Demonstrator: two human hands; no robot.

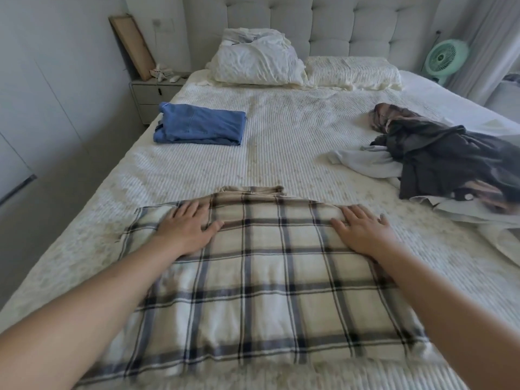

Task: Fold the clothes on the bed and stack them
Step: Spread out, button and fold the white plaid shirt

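A cream plaid shirt (261, 277) with dark blue checks lies spread flat on the near part of the bed (281, 136), collar end away from me. My left hand (187, 225) presses flat on its upper left shoulder area, fingers straight. On the upper right area my right hand (363, 230) lies flat in the same way. A folded blue garment (199, 125) sits at the far left of the bed. An unfolded heap of dark and pale clothes (439, 159) lies at the right.
Two pillows (259, 63) lean against the tufted headboard. A bedside cabinet (152, 91) with a leaning frame stands at the far left, a green fan (444, 56) at the far right. White cupboard doors line the left wall.
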